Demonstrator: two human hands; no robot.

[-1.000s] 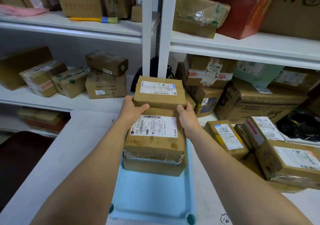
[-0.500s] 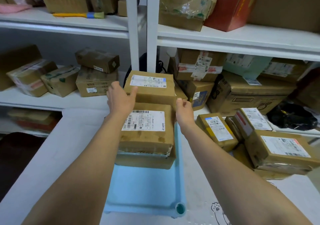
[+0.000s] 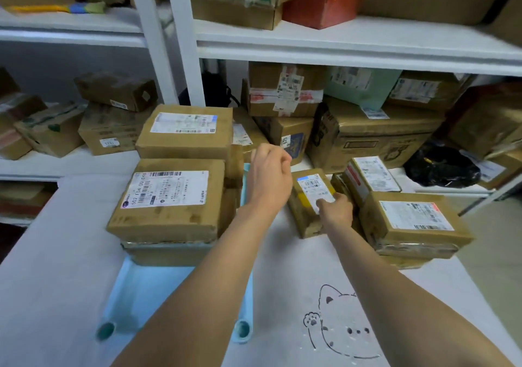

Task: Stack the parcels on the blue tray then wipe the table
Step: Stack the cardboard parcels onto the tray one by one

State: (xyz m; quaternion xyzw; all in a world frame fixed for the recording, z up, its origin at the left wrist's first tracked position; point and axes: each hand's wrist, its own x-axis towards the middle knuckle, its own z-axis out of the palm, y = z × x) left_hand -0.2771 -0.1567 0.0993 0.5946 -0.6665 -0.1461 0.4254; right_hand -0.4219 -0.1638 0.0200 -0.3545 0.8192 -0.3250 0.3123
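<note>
I've let go of the stack [image 3: 172, 197]; my right grip [image 3: 336, 211] now clasps a small parcel [image 3: 310, 197] right of centre, my left grip [image 3: 269, 174] hovers loose.

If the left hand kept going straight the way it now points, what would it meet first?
Probably the small parcel with the "675" sticker just beyond the left hand, at the shelf's front edge; depth is hard to judge from one view.

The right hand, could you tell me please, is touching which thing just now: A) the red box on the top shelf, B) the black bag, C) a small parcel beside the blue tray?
C: the right hand grips the small parcel right of the blue tray.
</note>
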